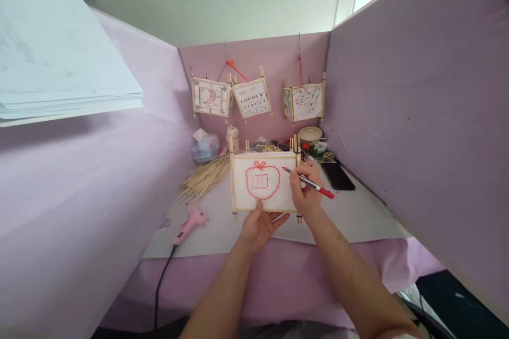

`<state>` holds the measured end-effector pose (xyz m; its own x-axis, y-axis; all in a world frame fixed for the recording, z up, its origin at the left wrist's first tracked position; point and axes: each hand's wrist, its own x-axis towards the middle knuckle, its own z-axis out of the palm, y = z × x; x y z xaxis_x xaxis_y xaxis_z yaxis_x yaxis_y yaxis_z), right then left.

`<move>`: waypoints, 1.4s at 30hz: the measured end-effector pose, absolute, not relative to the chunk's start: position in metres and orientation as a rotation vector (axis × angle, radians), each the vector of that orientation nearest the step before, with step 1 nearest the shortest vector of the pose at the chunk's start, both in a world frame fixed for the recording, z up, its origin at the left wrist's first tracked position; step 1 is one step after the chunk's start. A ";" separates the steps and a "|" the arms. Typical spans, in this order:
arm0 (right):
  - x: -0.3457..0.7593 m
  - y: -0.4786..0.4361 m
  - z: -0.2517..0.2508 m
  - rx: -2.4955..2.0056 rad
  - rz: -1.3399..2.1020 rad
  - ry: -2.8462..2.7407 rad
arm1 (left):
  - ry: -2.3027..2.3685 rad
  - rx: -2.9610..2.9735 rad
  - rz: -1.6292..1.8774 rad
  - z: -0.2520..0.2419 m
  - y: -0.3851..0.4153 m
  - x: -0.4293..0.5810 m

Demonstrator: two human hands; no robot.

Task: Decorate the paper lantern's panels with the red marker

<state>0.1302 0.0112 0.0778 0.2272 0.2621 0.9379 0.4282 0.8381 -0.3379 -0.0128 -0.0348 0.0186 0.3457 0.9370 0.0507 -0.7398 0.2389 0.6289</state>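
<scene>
A stick-framed paper lantern [243, 169] is held up above the table, its white panel facing me. On that panel is a red drawing [274, 193] of a rounded, heart-like outline with a bow on top and line strokes inside. My left hand [258, 226] supports the lantern from below, thumb on the lower edge of the panel and fingers beneath. My right hand [307, 190] grips a red marker pen [314, 184] by the right side of the lantern. The pen's tip points at the panel, right of the drawing; whether it touches the paper I cannot tell.
A pink glue gun [193, 222] with a black cord lies at the left. Behind it is a pile of thin wooden sticks [207, 176]. A black phone [338, 176] rests at the right. Decorated lanterns [252, 98] hang at the back between purple side walls [397, 90].
</scene>
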 end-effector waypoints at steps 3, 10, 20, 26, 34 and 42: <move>0.130 0.013 0.082 -0.629 -0.166 -1.382 | 0.398 0.610 1.190 0.020 -0.034 -0.012; 0.129 0.015 0.084 -0.642 -0.200 -1.369 | 0.425 0.605 1.208 0.023 -0.034 -0.011; 0.127 0.009 0.086 -0.671 -0.188 -1.345 | 0.493 0.604 1.284 0.022 -0.033 -0.009; 0.125 0.012 0.082 -0.663 -0.225 -1.356 | 0.468 0.621 1.292 0.020 -0.032 -0.009; 0.127 0.010 0.079 -0.701 -0.290 -1.372 | 0.498 0.618 1.284 0.021 -0.033 -0.008; 0.127 0.010 0.077 -0.675 -0.294 -1.366 | 0.503 0.622 1.279 0.019 -0.032 -0.008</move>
